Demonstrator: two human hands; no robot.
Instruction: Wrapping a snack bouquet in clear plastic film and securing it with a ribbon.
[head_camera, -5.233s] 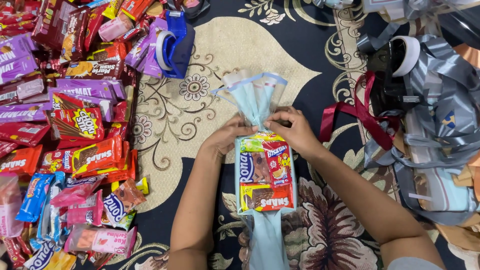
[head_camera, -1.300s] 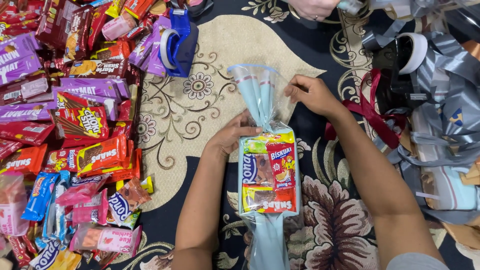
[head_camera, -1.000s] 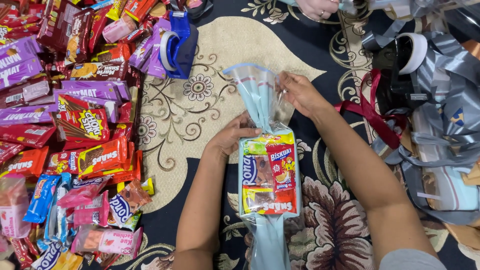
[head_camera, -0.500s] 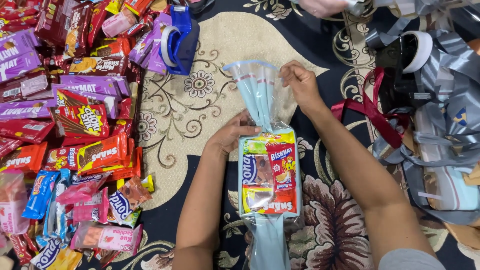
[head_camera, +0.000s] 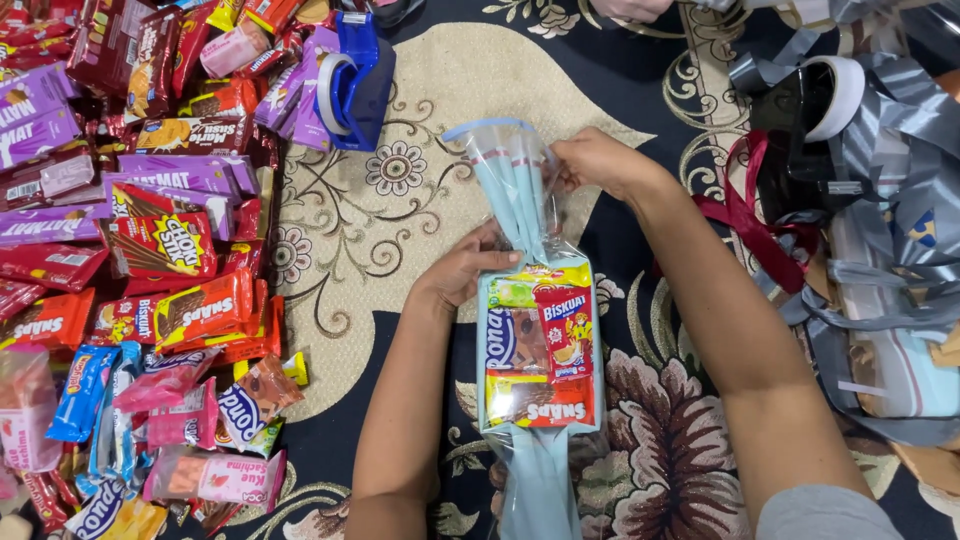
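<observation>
— Where is the snack bag right now?

— Flat on the patterned carpet, right in front of the person, between the two forearms. It is a clear plastic bag over pale blue backing paper, with several wrapped biscuit and wafer packs showing through.

— And the hands?

— The left hand presses down at the bag's neck, fingers curled against the plastic just above the packs. The right hand is closed, pinching the open top edge of the bag, pulled upward and a little to the right.

— How would you handle that gathering well?

— I'd judge the left hand should stay firm so the packs don't slide, while the right draws the loose plastic taut and even, without creasing the blue paper inside.

— Anything crowding them?

— A big spread of wrapped snacks lies to the left, well apart from the bag. A blue tape dispenser sits beyond, near the pile's top. On the right there is a heap of grey ribbon and a dark red ribbon close beside the right forearm; that one could snag.
</observation>
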